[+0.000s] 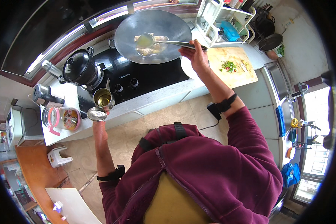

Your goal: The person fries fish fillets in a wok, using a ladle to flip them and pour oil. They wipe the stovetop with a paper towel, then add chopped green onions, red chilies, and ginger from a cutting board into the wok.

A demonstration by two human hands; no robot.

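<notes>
My right hand (194, 54) grips the handle of a metal ladle (170, 42) that reaches over a large wok (156, 23) on the cooktop. Yellowish liquid sits in the ladle's bowl. Below it, pale pieces of food (149, 51) lie at the wok's bottom; I cannot tell what food they are. Low at the counter's front edge, my left hand (100, 124) is around a metal oil pot (110, 104), its fingers mostly hidden. The pot's round lid (97, 114) is tipped back towards me, and golden liquid shows inside.
Right of the wok are a white plate (187, 67) and a wooden cutting board (217, 57) with chopped greens (229, 66). A black lidded pot (77, 67) stands on the left burner. Nearer left are a pink-trimmed glass jar (70, 119) and an electric kettle (42, 95).
</notes>
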